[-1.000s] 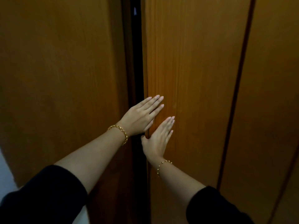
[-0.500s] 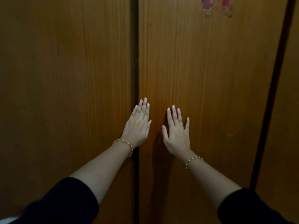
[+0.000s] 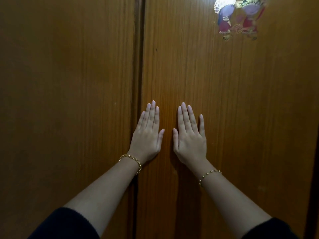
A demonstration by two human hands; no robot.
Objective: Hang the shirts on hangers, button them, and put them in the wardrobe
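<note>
Wardrobe (image 3: 69,100) fills the whole view straight in front of the person, its two brown doors now closed to a thin seam. A second ago a dark gap stood between them. Left hand (image 3: 146,137) lies flat across that seam, fingers straight and together, holding nothing. Right hand (image 3: 189,138) lies flat just beside it on the right door (image 3: 250,118), fingers straight, also holding nothing. Earlier both hands slanted at that door's edge. A red sticker (image 3: 238,19) has come into view near the door's top.
</note>
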